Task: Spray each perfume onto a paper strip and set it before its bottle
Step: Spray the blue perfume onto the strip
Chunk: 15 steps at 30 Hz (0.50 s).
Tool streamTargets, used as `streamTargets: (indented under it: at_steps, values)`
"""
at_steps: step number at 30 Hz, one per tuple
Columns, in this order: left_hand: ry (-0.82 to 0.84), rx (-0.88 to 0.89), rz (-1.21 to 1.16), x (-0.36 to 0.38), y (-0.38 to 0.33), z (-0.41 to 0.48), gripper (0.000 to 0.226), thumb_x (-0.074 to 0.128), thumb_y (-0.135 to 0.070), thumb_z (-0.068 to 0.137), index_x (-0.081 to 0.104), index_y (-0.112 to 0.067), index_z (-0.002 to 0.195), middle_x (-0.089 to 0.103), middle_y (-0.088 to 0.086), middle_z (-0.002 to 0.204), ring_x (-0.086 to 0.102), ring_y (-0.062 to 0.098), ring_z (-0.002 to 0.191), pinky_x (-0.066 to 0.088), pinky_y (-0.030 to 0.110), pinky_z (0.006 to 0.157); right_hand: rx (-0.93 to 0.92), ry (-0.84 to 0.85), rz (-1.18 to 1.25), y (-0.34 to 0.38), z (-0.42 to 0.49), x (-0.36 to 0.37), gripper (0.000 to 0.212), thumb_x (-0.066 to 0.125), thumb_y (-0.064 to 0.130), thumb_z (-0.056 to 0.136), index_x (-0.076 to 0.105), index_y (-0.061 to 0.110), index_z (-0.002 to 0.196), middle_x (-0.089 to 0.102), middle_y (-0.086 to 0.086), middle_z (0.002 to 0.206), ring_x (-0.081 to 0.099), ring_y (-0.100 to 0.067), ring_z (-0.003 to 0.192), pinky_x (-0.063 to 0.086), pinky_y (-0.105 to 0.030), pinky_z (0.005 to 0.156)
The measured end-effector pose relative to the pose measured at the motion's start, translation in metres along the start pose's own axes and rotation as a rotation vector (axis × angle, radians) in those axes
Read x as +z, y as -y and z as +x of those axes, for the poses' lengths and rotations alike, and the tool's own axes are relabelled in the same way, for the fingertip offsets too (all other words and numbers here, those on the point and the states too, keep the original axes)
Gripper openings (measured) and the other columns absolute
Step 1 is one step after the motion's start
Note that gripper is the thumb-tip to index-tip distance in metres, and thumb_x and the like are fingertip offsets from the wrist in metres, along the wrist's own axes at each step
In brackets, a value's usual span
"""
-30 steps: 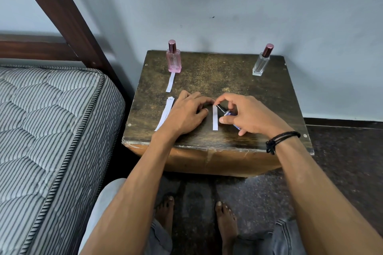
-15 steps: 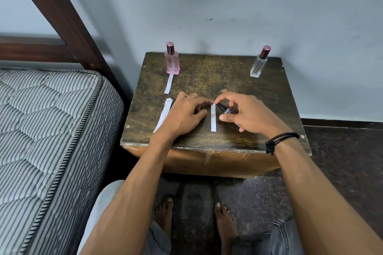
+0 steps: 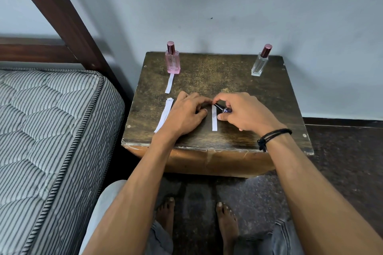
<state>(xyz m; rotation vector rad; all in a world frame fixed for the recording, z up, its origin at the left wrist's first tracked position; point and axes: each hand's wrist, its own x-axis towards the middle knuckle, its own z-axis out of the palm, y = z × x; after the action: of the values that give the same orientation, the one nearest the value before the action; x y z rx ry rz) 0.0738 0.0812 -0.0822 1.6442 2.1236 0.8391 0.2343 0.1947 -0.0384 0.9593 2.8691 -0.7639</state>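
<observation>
Soft, even daylight; wide-angle edge distortion

Head camera – looking forward and down, near the table (image 3: 228, 64).

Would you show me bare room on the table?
Bare: between pink bottle and clear bottle, and before the clear bottle. Crowded: front middle, where left hand and right hand, holding a dark bottle, meet over a strip.

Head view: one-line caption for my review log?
Right hand holds a small dark bottle over a paper strip; a second strip lies before the pink bottle.
</observation>
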Motion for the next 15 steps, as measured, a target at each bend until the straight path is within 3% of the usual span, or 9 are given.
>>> streamTargets:
  at_steps: [6,15]
  values:
    - [-0.003,-0.001,0.008,0.0009,0.0008,0.0006,0.034,0.062,-0.021,0.096,0.067,-0.030,0.128,0.042,-0.019,0.080,0.034,0.017,0.096,0.034,0.026,0.090,0.000,-0.003,-0.006,0.0005,0.0023,0.0015,0.032,0.073,0.030,0.095,0.061,0.036,0.124,0.056,0.008,0.085,0.061,-0.014,0.056,0.052,-0.035,0.063]
    - [-0.006,0.007,0.023,0.0012,0.0009,0.0001,0.033,0.060,-0.021,0.097,0.066,-0.028,0.129,0.042,-0.021,0.081,0.035,0.018,0.096,0.035,0.027,0.090,0.011,0.009,-0.009,0.0011,0.0051,0.0014,0.031,0.075,0.028,0.093,0.063,0.037,0.120,0.050,0.012,0.073,0.067,-0.023,0.059,0.044,-0.028,0.053]
